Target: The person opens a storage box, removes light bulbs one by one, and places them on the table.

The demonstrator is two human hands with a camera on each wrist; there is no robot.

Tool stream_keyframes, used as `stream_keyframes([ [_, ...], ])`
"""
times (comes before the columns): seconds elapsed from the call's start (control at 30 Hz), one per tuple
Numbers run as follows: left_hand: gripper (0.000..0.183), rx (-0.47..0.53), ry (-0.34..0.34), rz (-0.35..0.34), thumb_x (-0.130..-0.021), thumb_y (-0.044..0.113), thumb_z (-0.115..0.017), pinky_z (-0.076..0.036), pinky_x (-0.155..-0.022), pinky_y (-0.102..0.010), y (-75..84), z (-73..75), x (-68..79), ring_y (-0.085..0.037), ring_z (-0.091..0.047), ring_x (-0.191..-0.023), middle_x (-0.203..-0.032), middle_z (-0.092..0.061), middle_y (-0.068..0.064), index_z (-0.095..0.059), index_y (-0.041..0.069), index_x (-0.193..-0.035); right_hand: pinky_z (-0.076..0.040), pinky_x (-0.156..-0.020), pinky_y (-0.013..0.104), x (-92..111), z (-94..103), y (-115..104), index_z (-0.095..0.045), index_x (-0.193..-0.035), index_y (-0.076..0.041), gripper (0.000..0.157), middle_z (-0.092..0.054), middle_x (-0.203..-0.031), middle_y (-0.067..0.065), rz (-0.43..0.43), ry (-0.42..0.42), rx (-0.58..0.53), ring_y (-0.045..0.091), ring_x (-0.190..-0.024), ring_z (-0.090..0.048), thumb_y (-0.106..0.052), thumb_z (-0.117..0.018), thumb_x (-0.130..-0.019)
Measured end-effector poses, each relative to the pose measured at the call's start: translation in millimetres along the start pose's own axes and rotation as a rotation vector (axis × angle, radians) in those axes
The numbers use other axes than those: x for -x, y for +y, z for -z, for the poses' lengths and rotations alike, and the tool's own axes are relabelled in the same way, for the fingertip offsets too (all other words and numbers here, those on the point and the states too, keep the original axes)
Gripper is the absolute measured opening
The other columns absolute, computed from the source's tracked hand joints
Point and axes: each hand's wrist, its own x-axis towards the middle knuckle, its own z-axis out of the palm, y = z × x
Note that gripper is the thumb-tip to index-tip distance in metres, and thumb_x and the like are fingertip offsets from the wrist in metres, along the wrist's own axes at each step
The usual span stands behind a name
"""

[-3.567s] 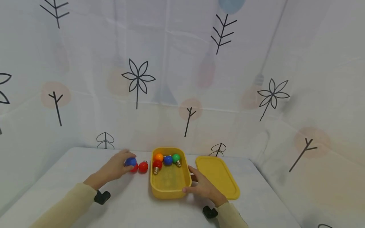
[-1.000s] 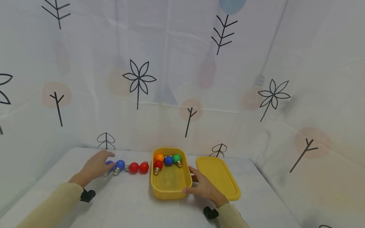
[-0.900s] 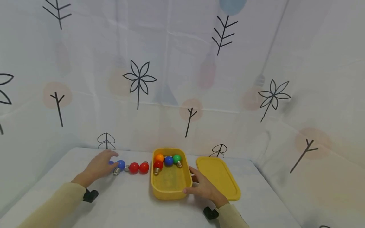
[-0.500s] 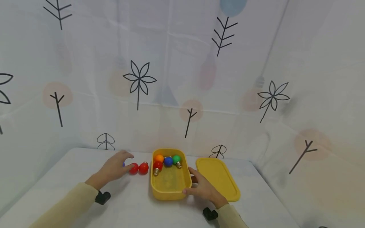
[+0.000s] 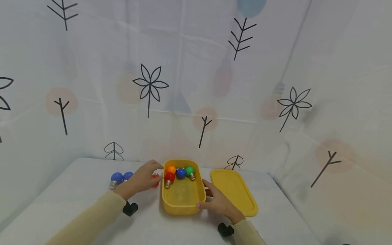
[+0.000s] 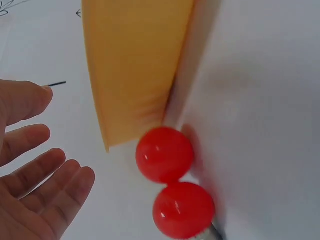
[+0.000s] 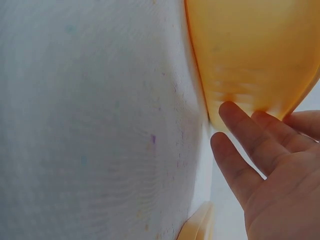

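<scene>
Plainly, the left wrist view shows two red bulbs beside the yellow box; in the head view, where the box sits lower centre, my left hand — loose, grasping nothing — mostly blocks them. My right hand touches its side, fingers straight. Blue bulbs lie lower left, the lid lower right; white tabletop reaches the bottom edge.

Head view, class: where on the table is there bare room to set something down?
Bare: the table in front of the yellow box, between the sleeves; left of the blue bulbs; and right of the lid. Crowded: the box's left, with red bulbs and the left hand; its right, with the right hand and lid.
</scene>
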Motion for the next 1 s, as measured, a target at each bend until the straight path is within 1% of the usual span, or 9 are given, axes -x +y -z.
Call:
stream_keyframes([
  [0.1, 0.037, 0.025, -0.037, -0.016, -0.085, 0.023, -0.072, -0.053, -0.085, -0.034, 7.1, -6.2, -7.1, -0.019, -0.057, -0.092, -0.113, -0.058, -0.007, -0.064, 0.009, -0.119, -0.042, -0.098, 0.054, 0.2, 0.7, 0.0, -0.022, -0.152, -0.018, 0.101, -0.035, -0.149, 0.004, 0.001, 0.002, -0.001, 0.022, -0.119, -0.051, -0.051, -0.076, -0.074],
  [0.23, 0.04, 0.034, -0.086, -0.058, -0.085, 0.023, -0.072, -0.05, -0.091, -0.037, 15.3, -14.0, -16.1, -0.023, -0.056, -0.097, -0.113, -0.056, -0.01, -0.063, 0.007, -0.121, -0.042, -0.098, 0.054, -0.3, 1.3, 1.2, -0.022, -0.152, -0.018, 0.102, -0.035, -0.15, 0.004, 0.006, 0.005, 0.001, 0.023, -0.12, -0.051, -0.051, -0.076, -0.074],
  [0.3, 0.041, 0.03, -0.118, -0.068, -0.085, 0.024, -0.072, -0.049, -0.094, -0.038, 18.4, -17.6, -20.8, -0.025, -0.056, -0.102, -0.112, -0.055, -0.007, -0.062, 0.008, -0.122, -0.043, -0.098, 0.054, -0.6, 1.4, 2.0, -0.022, -0.152, -0.018, 0.101, -0.035, -0.15, 0.003, 0.006, 0.006, 0.002, 0.022, -0.12, -0.051, -0.051, -0.076, -0.074],
  [0.47, 0.043, 0.012, -0.179, -0.099, -0.086, 0.025, -0.072, -0.048, -0.095, -0.036, 22.1, -25.7, -32.5, -0.024, -0.054, -0.103, -0.111, -0.051, -0.001, -0.061, 0.01, -0.125, -0.043, -0.099, 0.053, -1.4, 0.8, 3.6, -0.022, -0.152, -0.019, 0.101, -0.034, -0.15, 0.002, 0.01, 0.002, -0.004, 0.021, -0.12, -0.051, -0.051, -0.077, -0.074],
  [0.53, 0.044, 0.016, -0.193, -0.109, -0.086, 0.024, -0.072, -0.047, -0.096, -0.038, 23.1, -28.2, -36.0, -0.025, -0.053, -0.104, -0.114, -0.052, -0.004, -0.06, 0.008, -0.125, -0.043, -0.098, 0.053, -1.2, 0.7, 3.9, -0.022, -0.152, -0.018, 0.101, -0.035, -0.15, 0.003, 0.019, -0.003, -0.01, 0.021, -0.12, -0.051, -0.05, -0.076, -0.074],
  [0.63, 0.044, 0.021, -0.216, -0.106, -0.086, 0.024, -0.072, -0.045, -0.098, -0.04, 25.0, -31.1, -40.5, -0.027, -0.052, -0.107, -0.119, -0.052, -0.009, -0.06, 0.007, -0.125, -0.042, -0.098, 0.053, -0.2, 1.1, 3.4, -0.021, -0.152, -0.018, 0.101, -0.035, -0.15, 0.003, 0.02, -0.01, -0.022, 0.022, -0.12, -0.051, -0.049, -0.077, -0.074],
  [0.77, 0.045, -0.013, -0.24, -0.103, -0.085, 0.026, -0.073, -0.043, -0.1, -0.04, 27.3, -35.2, -46.7, -0.023, -0.051, -0.107, -0.122, -0.052, -0.009, -0.061, 0.008, -0.125, -0.042, -0.099, 0.053, 0.4, 1.9, 3.0, -0.022, -0.152, -0.02, 0.1, -0.034, -0.15, 0.001, 0.019, -0.012, -0.022, 0.021, -0.121, -0.05, -0.049, -0.077, -0.074],
  [0.9, 0.043, -0.053, -0.273, -0.086, -0.085, 0.025, -0.073, -0.045, -0.096, -0.038, 31.2, -38.3, -53.3, -0.018, -0.049, -0.099, -0.116, -0.053, -0.007, -0.061, 0.008, -0.122, -0.042, -0.099, 0.052, 0.1, 2.0, 3.9, -0.021, -0.152, -0.02, 0.099, -0.033, -0.151, 0.002, 0.033, -0.011, -0.013, 0.021, -0.121, -0.05, -0.05, -0.076, -0.075],
  [1.0, 0.04, -0.069, -0.312, -0.05, -0.083, 0.024, -0.074, -0.047, -0.091, -0.037, 34.7, -40.5, -56.7, -0.018, -0.047, -0.095, -0.11, -0.051, -0.006, -0.062, 0.008, -0.119, -0.042, -0.099, 0.052, 0.2, 1.7, 3.4, -0.021, -0.153, -0.019, 0.1, -0.033, -0.151, 0.002, 0.042, -0.016, -0.009, 0.021, -0.121, -0.05, -0.051, -0.075, -0.075],
])
